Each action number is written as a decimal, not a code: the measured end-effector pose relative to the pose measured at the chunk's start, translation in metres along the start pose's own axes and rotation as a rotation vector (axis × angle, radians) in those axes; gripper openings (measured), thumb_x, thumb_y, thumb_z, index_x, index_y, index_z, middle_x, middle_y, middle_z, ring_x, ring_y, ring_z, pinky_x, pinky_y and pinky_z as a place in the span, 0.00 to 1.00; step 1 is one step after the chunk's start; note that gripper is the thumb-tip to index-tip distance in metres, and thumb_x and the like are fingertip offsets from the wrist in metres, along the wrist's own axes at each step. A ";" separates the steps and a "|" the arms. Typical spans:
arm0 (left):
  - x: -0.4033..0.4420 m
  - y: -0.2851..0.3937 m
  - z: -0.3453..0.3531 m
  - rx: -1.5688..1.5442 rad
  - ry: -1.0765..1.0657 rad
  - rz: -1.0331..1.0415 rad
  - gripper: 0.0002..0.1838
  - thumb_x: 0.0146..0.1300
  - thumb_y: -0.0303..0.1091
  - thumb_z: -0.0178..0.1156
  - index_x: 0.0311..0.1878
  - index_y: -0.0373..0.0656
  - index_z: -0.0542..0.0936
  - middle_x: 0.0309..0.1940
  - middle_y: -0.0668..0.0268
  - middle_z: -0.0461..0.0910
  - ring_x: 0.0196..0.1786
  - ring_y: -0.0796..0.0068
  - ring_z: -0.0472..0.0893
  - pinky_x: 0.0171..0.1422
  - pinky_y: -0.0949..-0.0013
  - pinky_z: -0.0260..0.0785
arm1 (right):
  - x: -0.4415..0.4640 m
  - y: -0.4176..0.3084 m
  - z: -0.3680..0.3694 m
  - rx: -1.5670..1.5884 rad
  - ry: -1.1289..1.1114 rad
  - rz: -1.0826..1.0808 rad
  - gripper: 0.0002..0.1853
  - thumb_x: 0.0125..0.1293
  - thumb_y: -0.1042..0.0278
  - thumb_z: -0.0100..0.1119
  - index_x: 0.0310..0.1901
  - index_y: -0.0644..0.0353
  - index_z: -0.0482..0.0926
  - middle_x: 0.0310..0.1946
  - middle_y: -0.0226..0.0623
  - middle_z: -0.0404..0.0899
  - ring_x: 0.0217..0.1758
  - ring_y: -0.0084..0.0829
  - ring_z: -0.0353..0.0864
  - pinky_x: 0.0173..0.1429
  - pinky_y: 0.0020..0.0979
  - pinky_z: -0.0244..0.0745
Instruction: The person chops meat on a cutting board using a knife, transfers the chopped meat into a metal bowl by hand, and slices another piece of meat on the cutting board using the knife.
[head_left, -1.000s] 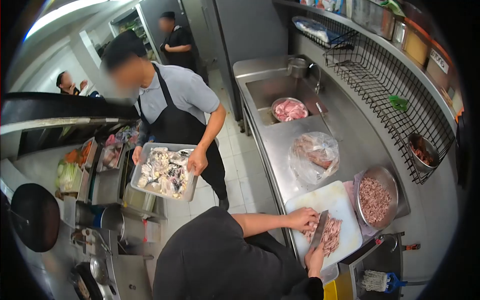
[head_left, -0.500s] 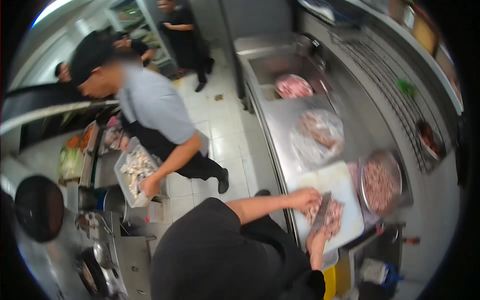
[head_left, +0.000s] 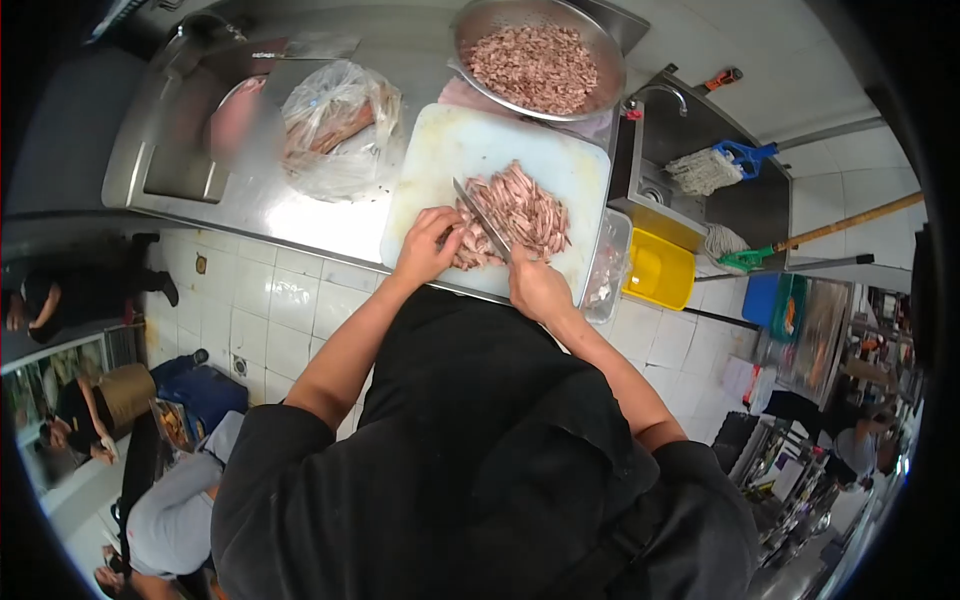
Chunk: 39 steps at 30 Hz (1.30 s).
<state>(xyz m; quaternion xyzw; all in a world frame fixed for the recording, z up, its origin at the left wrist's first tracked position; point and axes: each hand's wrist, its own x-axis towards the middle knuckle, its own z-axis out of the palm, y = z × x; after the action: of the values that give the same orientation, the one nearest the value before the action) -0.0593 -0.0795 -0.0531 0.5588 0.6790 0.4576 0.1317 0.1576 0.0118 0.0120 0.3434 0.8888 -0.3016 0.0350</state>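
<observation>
I see the right hand [head_left: 540,288] gripping a knife [head_left: 480,216], the left hand [head_left: 430,242] curled at meat strips [head_left: 528,212] on the board [head_left: 435,145], its hold I cannot tell, a bowl [head_left: 612,66] just beyond, plastic bag [head_left: 340,178] leftward, yellow tub [head_left: 660,272] rightward

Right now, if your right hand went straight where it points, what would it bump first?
Probably the cut meat beside the knife, ahead of the right hand on the cutting board, though depth is unclear.

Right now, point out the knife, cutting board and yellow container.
Knife [head_left: 482,217]: head view, middle of the blade.
Cutting board [head_left: 442,150]: head view, bare upper-left surface.
Yellow container [head_left: 660,270]: head view, bare inside.
</observation>
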 end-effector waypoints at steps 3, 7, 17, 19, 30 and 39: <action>0.013 -0.002 -0.010 0.115 -0.052 0.165 0.13 0.61 0.28 0.68 0.49 0.38 0.85 0.51 0.57 0.83 0.56 0.54 0.81 0.60 0.58 0.75 | -0.002 -0.010 -0.007 -0.060 -0.006 0.025 0.09 0.68 0.73 0.48 0.47 0.67 0.70 0.27 0.60 0.83 0.33 0.62 0.85 0.39 0.60 0.78; 0.018 -0.013 -0.009 0.120 -0.134 0.252 0.14 0.60 0.28 0.68 0.49 0.37 0.84 0.51 0.56 0.83 0.56 0.54 0.81 0.61 0.58 0.76 | 0.000 -0.027 -0.018 -0.073 -0.005 0.044 0.09 0.71 0.71 0.50 0.46 0.67 0.68 0.26 0.59 0.82 0.33 0.63 0.84 0.39 0.59 0.76; 0.014 -0.022 -0.004 0.081 -0.146 0.217 0.15 0.59 0.29 0.70 0.48 0.37 0.84 0.50 0.56 0.83 0.55 0.54 0.81 0.60 0.58 0.76 | 0.019 -0.029 0.015 -0.125 -0.136 0.115 0.11 0.69 0.73 0.46 0.51 0.66 0.68 0.32 0.61 0.85 0.38 0.61 0.87 0.45 0.58 0.79; 0.019 -0.021 -0.004 0.098 -0.137 0.247 0.15 0.58 0.29 0.70 0.48 0.37 0.84 0.50 0.56 0.83 0.54 0.54 0.81 0.60 0.59 0.76 | 0.037 -0.026 0.013 -0.128 -0.063 0.074 0.11 0.69 0.73 0.46 0.51 0.66 0.67 0.33 0.61 0.85 0.38 0.62 0.87 0.45 0.58 0.79; 0.015 -0.019 -0.002 0.089 -0.117 0.179 0.11 0.59 0.31 0.70 0.44 0.39 0.84 0.48 0.60 0.84 0.52 0.56 0.82 0.57 0.60 0.77 | -0.001 -0.049 -0.023 -0.053 -0.190 0.167 0.13 0.68 0.74 0.48 0.51 0.69 0.67 0.33 0.65 0.84 0.38 0.64 0.86 0.46 0.59 0.78; 0.016 -0.013 -0.005 -0.013 -0.004 0.153 0.09 0.59 0.28 0.69 0.43 0.39 0.84 0.46 0.59 0.84 0.52 0.55 0.81 0.57 0.59 0.76 | 0.030 -0.008 -0.005 0.050 -0.038 0.041 0.11 0.68 0.73 0.49 0.49 0.68 0.67 0.34 0.66 0.83 0.40 0.66 0.85 0.48 0.60 0.78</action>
<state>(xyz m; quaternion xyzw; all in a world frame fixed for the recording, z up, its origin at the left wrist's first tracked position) -0.0769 -0.0675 -0.0552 0.6091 0.6310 0.4697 0.1011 0.1301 0.0274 0.0123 0.3563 0.8729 -0.3295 0.0496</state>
